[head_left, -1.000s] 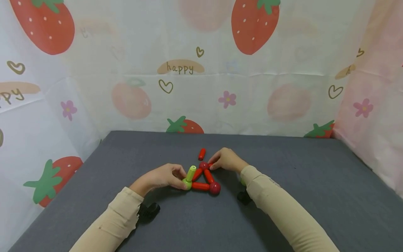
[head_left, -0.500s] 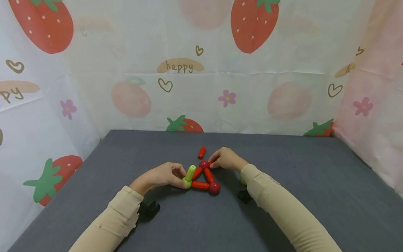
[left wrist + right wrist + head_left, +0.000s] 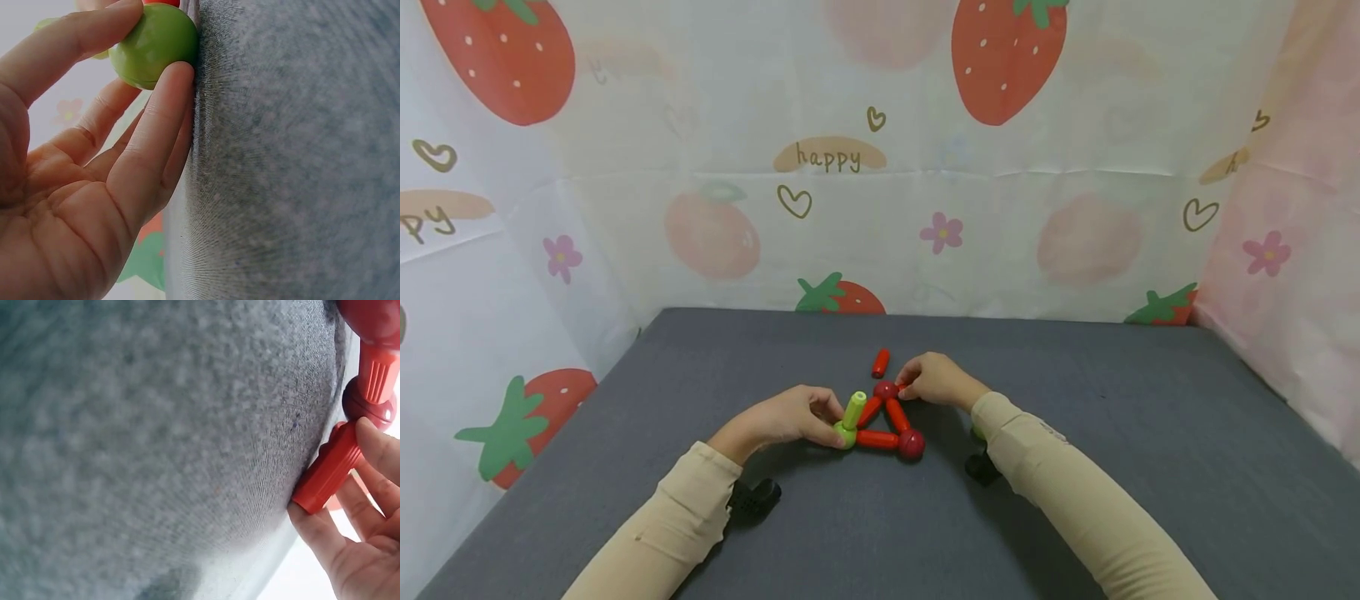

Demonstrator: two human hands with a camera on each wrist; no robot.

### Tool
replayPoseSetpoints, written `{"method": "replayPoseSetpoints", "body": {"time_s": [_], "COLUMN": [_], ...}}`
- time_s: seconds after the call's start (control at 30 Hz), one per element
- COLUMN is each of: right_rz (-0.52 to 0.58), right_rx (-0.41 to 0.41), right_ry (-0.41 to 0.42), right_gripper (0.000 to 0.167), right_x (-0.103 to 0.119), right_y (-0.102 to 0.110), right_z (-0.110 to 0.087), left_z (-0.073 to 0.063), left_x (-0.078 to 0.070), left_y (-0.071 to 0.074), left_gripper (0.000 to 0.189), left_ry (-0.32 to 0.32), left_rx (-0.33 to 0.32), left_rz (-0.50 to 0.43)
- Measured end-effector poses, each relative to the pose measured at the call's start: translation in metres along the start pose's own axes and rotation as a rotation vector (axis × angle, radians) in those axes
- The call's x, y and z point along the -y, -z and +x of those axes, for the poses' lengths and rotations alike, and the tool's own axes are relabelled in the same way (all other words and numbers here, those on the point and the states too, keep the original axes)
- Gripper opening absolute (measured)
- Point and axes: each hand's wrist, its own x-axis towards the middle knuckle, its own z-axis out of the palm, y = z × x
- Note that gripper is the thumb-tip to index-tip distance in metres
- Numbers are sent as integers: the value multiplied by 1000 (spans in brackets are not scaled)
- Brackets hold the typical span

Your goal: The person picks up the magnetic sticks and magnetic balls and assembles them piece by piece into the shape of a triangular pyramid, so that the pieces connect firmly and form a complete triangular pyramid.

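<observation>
A triangle of red rods joins a green ball (image 3: 846, 436), a near red ball (image 3: 912, 445) and a far red ball (image 3: 885, 391). From the green ball a light green rod (image 3: 854, 410) stands up. My left hand (image 3: 790, 419) pinches that ball between thumb and fingers, as the left wrist view also shows. On the far side, my right hand (image 3: 942, 382) holds another red rod (image 3: 331, 467) by its sides, with one end against the far red ball. Whether this rod is fixed into the ball, I cannot tell.
A loose red rod (image 3: 881, 363) lies just behind the far ball on the dark grey tabletop (image 3: 880, 533). Part of a green piece (image 3: 978, 432) shows beside the right sleeve, mostly hidden. A printed cloth (image 3: 865, 242) hangs at the table's back edge.
</observation>
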Motion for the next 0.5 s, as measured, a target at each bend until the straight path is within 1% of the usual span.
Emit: {"method": "replayPoseSetpoints", "body": {"time_s": [0.1,0.17,0.23,0.37,0.5], "right_rz": [-1,23,70,204,312], "right_rx": [12,14,1,-64,-135], "right_ry": [7,8,8,-13,-16], "right_gripper": [18,19,20,21,22], "right_x": [-2,-4,-6,-13,-15], "right_y": [1,3,3,5,10], "right_z": [1,1,1,-4,-15], "left_z": [0,0,0,1,1], "left_x": [0,0,1,2,2], "left_y": [0,1,1,1,1], "left_gripper": [26,26,26,26,26], "left_ry": [-1,1,4,1,0], "left_rx": [-2,-2,-2,2,4], "left_rz": [2,1,3,1,0]}}
